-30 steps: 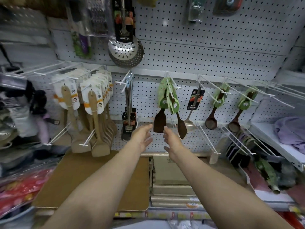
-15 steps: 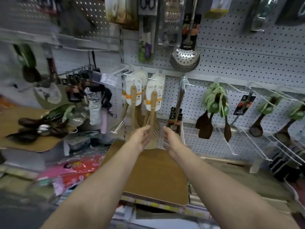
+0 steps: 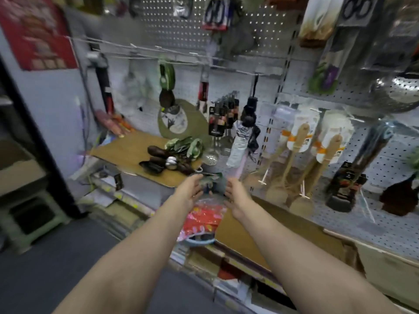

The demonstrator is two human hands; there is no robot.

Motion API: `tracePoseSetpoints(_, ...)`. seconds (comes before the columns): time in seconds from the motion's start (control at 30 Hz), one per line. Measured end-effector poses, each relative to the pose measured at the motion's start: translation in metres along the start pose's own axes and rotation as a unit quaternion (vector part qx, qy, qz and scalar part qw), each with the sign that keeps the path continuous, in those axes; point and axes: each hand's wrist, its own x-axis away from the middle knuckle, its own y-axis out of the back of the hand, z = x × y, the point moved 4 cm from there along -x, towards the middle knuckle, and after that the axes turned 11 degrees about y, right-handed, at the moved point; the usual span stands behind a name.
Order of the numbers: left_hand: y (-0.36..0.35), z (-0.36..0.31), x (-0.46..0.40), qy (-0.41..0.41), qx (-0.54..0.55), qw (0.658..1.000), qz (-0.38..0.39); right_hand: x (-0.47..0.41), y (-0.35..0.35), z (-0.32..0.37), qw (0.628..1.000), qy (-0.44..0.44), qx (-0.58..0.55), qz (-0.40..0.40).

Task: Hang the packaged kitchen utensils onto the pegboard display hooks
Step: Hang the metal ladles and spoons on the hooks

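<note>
A loose pile of dark wooden utensils with green card packaging (image 3: 172,155) lies on a brown board (image 3: 127,152) on the left shelf. My left hand (image 3: 189,192) and my right hand (image 3: 235,196) reach forward side by side, palms facing each other, fingers relaxed, holding nothing. Both hands hover short of the pile, above a red patterned plastic bag (image 3: 201,219). On the grey pegboard (image 3: 385,155) at the right hang packaged pale wooden spatulas (image 3: 301,141). The picture is blurred.
A black-packaged utensil set (image 3: 347,182) and a dark spoon (image 3: 401,196) hang at the right. A steel colander (image 3: 399,91) hangs above. A green stool (image 3: 29,214) stands on the floor at the left. Brown boards (image 3: 272,225) cover the lower shelf.
My view has swung to the left, from the hanging green-carded spoons past the pale spatulas to the shelf with the loose pile. Both empty hands stay stretched out ahead.
</note>
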Motion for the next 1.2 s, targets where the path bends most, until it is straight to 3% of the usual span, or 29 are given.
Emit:
tracePoseSetpoints(0.27,0.106,-0.05,-0.028,-0.013,0.057,0.996,-0.07,-0.046,-0.106,-0.03,0.997,-0.036,0.012,0.061)
tracePoseSetpoints(0.53,0.166,-0.135,-0.116,-0.024,0.081,0.99,-0.117,-0.149,-0.205,-0.026,0.995,-0.042,0.0,0.094)
tracePoseSetpoints(0.8,0.169,-0.219,-0.216,-0.005,0.01,0.994,-0.108,-0.244,-0.265,-0.002,0.994,-0.063,0.001,0.092)
tracePoseSetpoints(1.2,0.176,-0.297,-0.367,0.019,-0.142,0.986,-0.086,-0.355,-0.307,-0.027,0.996,-0.088,0.032,0.005)
